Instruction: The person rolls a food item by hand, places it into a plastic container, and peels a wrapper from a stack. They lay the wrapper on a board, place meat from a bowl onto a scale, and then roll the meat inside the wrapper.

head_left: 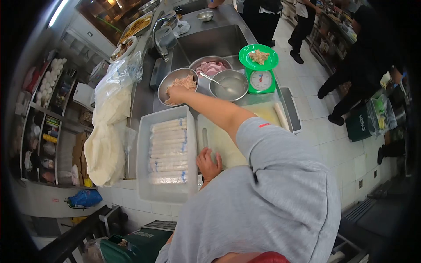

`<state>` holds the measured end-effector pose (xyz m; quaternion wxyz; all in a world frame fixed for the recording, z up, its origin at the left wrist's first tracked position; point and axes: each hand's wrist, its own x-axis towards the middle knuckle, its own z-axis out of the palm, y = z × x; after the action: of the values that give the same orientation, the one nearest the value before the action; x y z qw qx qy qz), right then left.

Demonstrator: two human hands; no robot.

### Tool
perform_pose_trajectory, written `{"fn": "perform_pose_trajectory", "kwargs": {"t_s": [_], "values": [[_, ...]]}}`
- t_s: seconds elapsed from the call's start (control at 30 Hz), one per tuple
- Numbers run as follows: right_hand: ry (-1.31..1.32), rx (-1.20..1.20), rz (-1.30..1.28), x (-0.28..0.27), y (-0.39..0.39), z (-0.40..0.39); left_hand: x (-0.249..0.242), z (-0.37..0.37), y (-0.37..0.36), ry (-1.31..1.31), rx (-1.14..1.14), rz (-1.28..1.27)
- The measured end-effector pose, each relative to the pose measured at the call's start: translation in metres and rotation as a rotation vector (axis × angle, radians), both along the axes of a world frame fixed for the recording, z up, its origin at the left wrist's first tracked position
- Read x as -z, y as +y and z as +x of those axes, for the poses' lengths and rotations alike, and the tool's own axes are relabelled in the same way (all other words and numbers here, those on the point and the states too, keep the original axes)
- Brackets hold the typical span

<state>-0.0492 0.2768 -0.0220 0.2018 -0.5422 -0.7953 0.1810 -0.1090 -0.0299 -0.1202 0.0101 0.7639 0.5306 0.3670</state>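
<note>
My right hand [177, 94] reaches into a steel bowl [162, 86] of pale pink minced meat [186, 82], its fingers curled into the meat and partly hidden. My left hand [209, 162] rests with fingers apart at the near left edge of a pale cutting board [223, 147], holding nothing. Beside it stands a white plastic tub [145, 193] with several wrapped rolls [169, 151] laid in a column. On a green kitchen scale [262, 82], a green dish [245, 59] carries a small heap of minced meat [258, 56]. A steel bowl of liquid [229, 85] with a spoon [210, 79] stands between.
Behind are a bowl of sliced pink meat [212, 68] and a sink [210, 41] with a faucet [158, 39]. Cream-coloured sheets in plastic [107, 140] hang over the counter's left edge. A long white roll [281, 115] lies at the board's right. Other people [362, 65] stand beyond.
</note>
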Motion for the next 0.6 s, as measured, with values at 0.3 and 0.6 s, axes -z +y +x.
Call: {"fn": "perform_pose_trajectory", "kwargs": {"t_s": [0.3, 0.6], "values": [[0.052, 0.753, 0.408, 0.024, -0.102, 0.081, 0.004, 0.0, -0.001, -0.008, -0.01, 0.008], [-0.201, 0.548, 0.444, 0.071, -0.124, 0.115, 0.004, 0.001, -0.002, 0.011, -0.011, -0.008]]}}
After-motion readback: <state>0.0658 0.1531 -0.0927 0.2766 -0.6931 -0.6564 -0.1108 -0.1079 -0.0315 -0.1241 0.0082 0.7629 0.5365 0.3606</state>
